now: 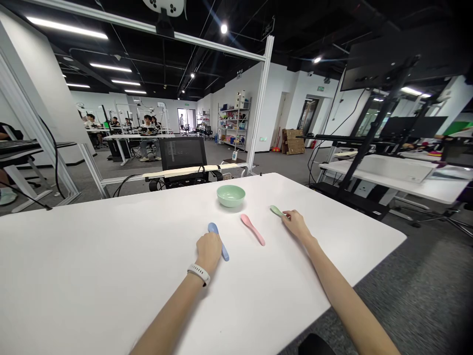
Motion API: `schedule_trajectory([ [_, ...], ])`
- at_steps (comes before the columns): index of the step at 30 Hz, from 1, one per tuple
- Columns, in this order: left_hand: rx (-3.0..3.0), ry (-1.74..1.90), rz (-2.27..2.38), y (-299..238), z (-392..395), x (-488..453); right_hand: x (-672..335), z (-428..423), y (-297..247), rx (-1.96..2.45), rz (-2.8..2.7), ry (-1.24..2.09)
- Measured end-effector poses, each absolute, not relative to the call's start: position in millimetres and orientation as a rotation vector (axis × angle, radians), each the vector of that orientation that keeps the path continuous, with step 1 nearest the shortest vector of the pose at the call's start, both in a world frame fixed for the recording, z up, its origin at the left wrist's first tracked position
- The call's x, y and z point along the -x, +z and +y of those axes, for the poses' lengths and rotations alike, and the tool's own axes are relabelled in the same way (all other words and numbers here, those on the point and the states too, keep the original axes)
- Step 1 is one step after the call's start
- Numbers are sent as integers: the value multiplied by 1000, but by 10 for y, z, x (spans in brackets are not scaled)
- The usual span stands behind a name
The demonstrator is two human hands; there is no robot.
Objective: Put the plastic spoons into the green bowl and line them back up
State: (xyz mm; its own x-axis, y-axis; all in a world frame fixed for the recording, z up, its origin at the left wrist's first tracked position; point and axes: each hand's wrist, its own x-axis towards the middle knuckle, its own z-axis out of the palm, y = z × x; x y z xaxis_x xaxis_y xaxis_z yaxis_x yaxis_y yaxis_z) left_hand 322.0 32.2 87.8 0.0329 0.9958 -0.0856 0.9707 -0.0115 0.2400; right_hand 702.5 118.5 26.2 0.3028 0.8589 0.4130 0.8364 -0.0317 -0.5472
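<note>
Green spoon [276, 210] lies on the white table [111, 261] right at your right hand [295, 225], its far end showing past your fingers [285, 215]. Those fingers sit close together, and the rest of the spoon is hidden beneath them, so you can't tell whether they are clamped on it or only touching it.

Your left hand [209, 251], with a white watch band [198, 274] on the wrist, covers the middle of a blue spoon [224, 253]. Its tip shows beyond your hand, and its other end sticks out to the right. The fingers of that hand curl down out of view, so their state can't be told either.

A pink spoon [253, 230] lies flat between your hands, touching neither, and a pale green bowl [231, 195] stands beyond it, toward the table's far edge. Well beyond the table are a black mesh chair [183, 154] and people seated at desks [148, 125].

All three spoons look like light, stiff plastic, and they will probably skid on that smooth top if nudged. A pinch on the narrow part of the handle, from both sides, looks like the surest hold. The spoons' wide ends are likely to be slippery and offer little to grip.
</note>
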Motion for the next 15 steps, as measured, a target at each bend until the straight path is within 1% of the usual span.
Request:
schedule_trajectory([
  [6, -2112, 183, 2049, 838, 328, -3222, -7047, 1200, 249, 1847, -1554, 51],
  [10, -2168, 206, 2065, 827, 351, -3162, -7038, 1181, 253, 1822, -1539, -27],
  [13, -2260, 235, 2079, 909, 357, -2881, -6965, 1170, 287, 1756, -1581, -107],
  [15, -2336, 260, 2093, 1008, 324, -2529, -6862, 1170, 318, 1702, -1651, -108],
])
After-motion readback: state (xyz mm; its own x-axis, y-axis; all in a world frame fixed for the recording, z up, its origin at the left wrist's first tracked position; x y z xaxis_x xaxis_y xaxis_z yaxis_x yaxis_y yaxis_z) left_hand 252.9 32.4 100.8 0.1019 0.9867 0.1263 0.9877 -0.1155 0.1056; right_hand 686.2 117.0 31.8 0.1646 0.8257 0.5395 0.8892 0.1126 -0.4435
